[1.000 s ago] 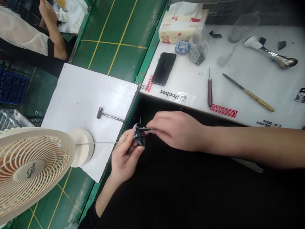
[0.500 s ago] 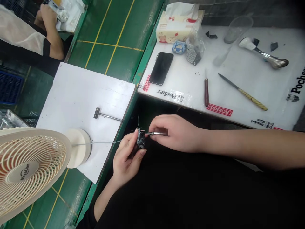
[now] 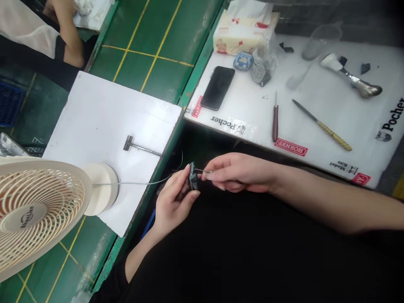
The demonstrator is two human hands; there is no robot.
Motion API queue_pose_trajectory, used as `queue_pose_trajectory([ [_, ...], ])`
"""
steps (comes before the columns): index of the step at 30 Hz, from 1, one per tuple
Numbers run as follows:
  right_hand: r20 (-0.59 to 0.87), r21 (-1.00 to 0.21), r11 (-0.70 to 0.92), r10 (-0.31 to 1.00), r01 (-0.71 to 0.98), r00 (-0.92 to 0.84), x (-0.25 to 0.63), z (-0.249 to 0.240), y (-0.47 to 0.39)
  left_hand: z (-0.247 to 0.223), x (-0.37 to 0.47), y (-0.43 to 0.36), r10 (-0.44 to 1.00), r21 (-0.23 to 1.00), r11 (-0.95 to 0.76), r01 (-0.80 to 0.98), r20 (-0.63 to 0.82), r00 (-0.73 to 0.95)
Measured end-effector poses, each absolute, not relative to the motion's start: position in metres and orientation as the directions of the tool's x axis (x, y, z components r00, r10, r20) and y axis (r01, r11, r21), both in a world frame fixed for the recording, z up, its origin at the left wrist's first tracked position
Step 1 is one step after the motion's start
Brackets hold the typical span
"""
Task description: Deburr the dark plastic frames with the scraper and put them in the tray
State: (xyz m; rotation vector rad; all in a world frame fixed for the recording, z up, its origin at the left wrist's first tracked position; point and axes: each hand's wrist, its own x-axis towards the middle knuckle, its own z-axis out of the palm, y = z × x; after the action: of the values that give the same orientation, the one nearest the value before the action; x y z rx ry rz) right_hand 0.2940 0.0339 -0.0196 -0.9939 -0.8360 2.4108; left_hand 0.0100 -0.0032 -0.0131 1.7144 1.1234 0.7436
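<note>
My left hand [image 3: 173, 203] is closed on a small dark grey moulded part [image 3: 192, 177], pinched between thumb and fingers. My right hand [image 3: 241, 172] grips a thin metal-tipped hand tool [image 3: 207, 171]. Its slender tip points left and reaches the right side of the part; whether it touches cannot be made out. Most of the tool's handle is hidden by my fingers. Both hands are over my dark-clothed lap, in front of the bench edge. Behind them, an awl with a brown handle [image 3: 275, 124] and a file with a yellow patterned grip [image 3: 333, 134] lie on the bench.
On the covered bench [image 3: 252, 107] are a phone [image 3: 217, 88], a tissue box [image 3: 244, 35], a plastic cup [image 3: 320, 42] and a metal-ended tool [image 3: 362, 86]. A fan [image 3: 38, 214] and a T-shaped tool [image 3: 128, 143] occupy the left board. Another person's arm [image 3: 67, 33] shows upper left.
My right hand has turned slightly and its fingers have shifted along the tool, hiding more of it. The small part has tilted more upright in my left hand. The camera view has shifted a little.
</note>
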Motion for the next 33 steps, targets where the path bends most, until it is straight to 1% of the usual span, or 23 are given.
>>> queue_pose_trajectory([
  [1,-0.492,-0.727,-0.677,0.631,-0.115,-0.6,0.302,-0.02,0.03,-0.014,0.012,-0.002,0.928,0.968,-0.008,0.251,-0.087,0.362],
  [2,-0.483,-0.813,-0.579,0.726,-0.058,-0.49,0.314,-0.021,0.025,-0.014,0.013,0.0,0.922,0.984,0.131,0.12,-0.166,0.351],
  [3,-0.45,-0.884,-0.467,0.824,0.037,-0.344,0.328,-0.024,0.02,-0.013,0.014,0.001,0.905,0.969,0.245,-0.01,-0.225,0.362],
  [4,-0.382,-0.92,-0.356,0.908,0.166,-0.174,0.344,-0.029,0.016,-0.011,0.015,0.003,0.886,0.937,0.328,-0.123,-0.26,0.385],
  [5,-0.281,-0.904,-0.268,0.96,0.332,0.01,0.362,-0.035,0.013,-0.008,0.016,0.005,0.869,0.901,0.38,-0.21,-0.27,0.414],
  [6,-0.166,-0.84,-0.215,0.976,0.499,0.141,0.381,-0.043,0.011,-0.005,0.017,0.007,0.857,0.869,0.409,-0.278,-0.261,0.444],
  [7,-0.014,-0.751,-0.145,0.979,0.644,0.204,0.399,-0.052,0.01,-0.001,0.017,0.008,0.845,0.841,0.43,-0.327,-0.247,0.475],
  [8,0.136,-0.647,-0.054,0.973,0.76,0.185,0.416,-0.061,0.01,0.002,0.018,0.01,0.831,0.817,0.449,-0.363,-0.233,0.505],
  [9,0.239,-0.548,0.004,0.959,0.836,0.152,0.431,-0.07,0.011,0.005,0.019,0.011,0.82,0.797,0.462,-0.39,-0.216,0.53],
  [10,0.285,-0.513,0.031,0.949,0.858,0.136,0.443,-0.079,0.011,0.008,0.02,0.012,0.81,0.782,0.472,-0.407,-0.202,0.55],
  [12,0.322,-0.468,0.046,0.939,0.883,0.122,0.459,-0.093,0.01,0.011,0.023,0.015,0.797,0.772,0.485,-0.41,-0.197,0.572],
  [15,0.304,-0.426,0.016,0.944,0.905,0.126,0.466,-0.108,0.006,0.012,0.027,0.017,0.784,0.784,0.487,-0.385,-0.198,0.589],
  [18,0.269,-0.39,-0.03,0.952,0.92,0.145,0.464,-0.116,0.005,0.013,0.03,0.018,0.781,0.778,0.471,-0.416,-0.147,0.608],
  [20,0.24,-0.367,-0.074,0.955,0.927,0.172,0.457,-0.112,0.006,0.014,0.032,0.018,0.778,0.779,0.466,-0.42,-0.135,0.614],
  [22,0.237,-0.367,-0.11,0.949,0.924,0.207,0.44,-0.095,0.007,0.014,0.033,0.018,0.773,0.792,0.471,-0.389,-0.158,0.614],
  [24,0.267,-0.446,-0.103,0.933,0.889,0.242,0.414,-0.066,0.005,0.016,0.035,0.017,0.771,0.807,0.472,-0.355,-0.184,0.609],
  [25,0.259,-0.534,-0.077,0.933,0.842,0.25,0.398,-0.049,0.004,0.016,0.036,0.017,0.773,0.813,0.47,-0.343,-0.192,0.605],
  [26,0.236,-0.653,-0.016,0.946,0.757,0.223,0.382,-0.032,0.003,0.017,0.037,0.016,0.776,0.819,0.467,-0.334,-0.198,0.599],
  [27,0.191,-0.765,0.068,0.974,0.641,0.124,0.366,-0.016,0.003,0.018,0.039,0.015,0.78,0.822,0.463,-0.331,-0.2,0.593],
  [28,0.154,-0.848,0.132,0.988,0.513,0.002,0.351,-0.002,0.004,0.02,0.04,0.015,0.784,0.826,0.457,-0.33,-0.199,0.588],
  [29,0.147,-0.903,0.174,0.984,0.393,-0.097,0.337,0.01,0.005,0.021,0.041,0.014,0.79,0.832,0.447,-0.328,-0.195,0.581],
  [31,0.178,-0.951,0.224,0.96,0.214,-0.214,0.317,0.024,0.011,0.023,0.043,0.013,0.805,0.86,0.407,-0.309,-0.178,0.565],
  [33,0.172,-0.968,0.212,0.95,0.136,-0.26,0.305,0.029,0.016,0.025,0.042,0.012,0.823,0.9,0.345,-0.267,-0.153,0.547],
])
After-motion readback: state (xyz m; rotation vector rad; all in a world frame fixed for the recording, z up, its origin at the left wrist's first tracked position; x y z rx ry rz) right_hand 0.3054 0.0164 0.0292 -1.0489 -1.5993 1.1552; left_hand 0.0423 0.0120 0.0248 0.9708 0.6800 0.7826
